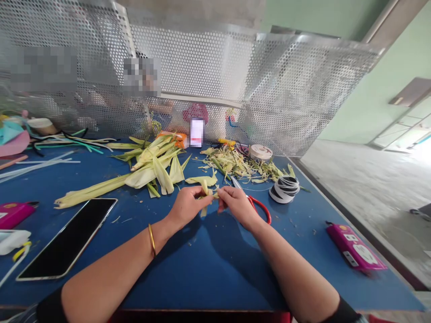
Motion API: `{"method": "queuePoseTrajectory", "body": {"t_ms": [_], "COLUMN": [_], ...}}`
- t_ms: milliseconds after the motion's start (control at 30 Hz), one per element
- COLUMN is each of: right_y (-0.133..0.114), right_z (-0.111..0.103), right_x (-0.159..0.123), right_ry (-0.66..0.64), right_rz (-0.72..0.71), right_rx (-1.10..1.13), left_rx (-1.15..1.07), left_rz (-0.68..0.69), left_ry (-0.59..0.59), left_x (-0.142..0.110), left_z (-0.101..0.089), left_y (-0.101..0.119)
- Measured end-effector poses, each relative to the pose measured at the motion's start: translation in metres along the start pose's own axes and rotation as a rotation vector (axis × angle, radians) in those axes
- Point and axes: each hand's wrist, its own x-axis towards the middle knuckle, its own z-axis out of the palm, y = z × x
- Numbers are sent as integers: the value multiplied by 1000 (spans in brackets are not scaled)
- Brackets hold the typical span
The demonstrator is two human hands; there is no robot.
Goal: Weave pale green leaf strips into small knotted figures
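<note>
Both hands are close together over the middle of the blue table. My left hand pinches a small folded strip of pale green corn husk between thumb and fingers. My right hand has its fingertips closed at the right end of that same strip, and the fingers partly hide it. Red-handled scissors lie just beside and partly behind my right hand, blades pointing away. Beyond the hands rests a loose piece of husk. Larger corn husks are heaped to the left.
Husk scraps are piled at the back, near a round white roll. To the right are a wire spool and a magenta packet. A black-screened phone lies left. A perforated metal screen borders the far edge.
</note>
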Motion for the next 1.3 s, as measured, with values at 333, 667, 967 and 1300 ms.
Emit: {"method": "queuePoseTrajectory", "body": {"t_ms": [333,667,967,1300], "right_y": [34,59,51,67], "right_z": [-74,-77,-89,-97], "right_x": [19,28,31,27], "right_ry": [211,310,408,301], "right_rz": [151,220,97,120], "right_rx": [-1078,-956,-729,-835], "left_rx": [-527,-569,-604,-614], "left_rz": [-389,-448,-483,-499], "left_ry": [-112,-191,-213,-226], "left_x": [-2,-3,-2,-4], "left_z": [2,3,4,6], "left_y": [6,4,2,2]}}
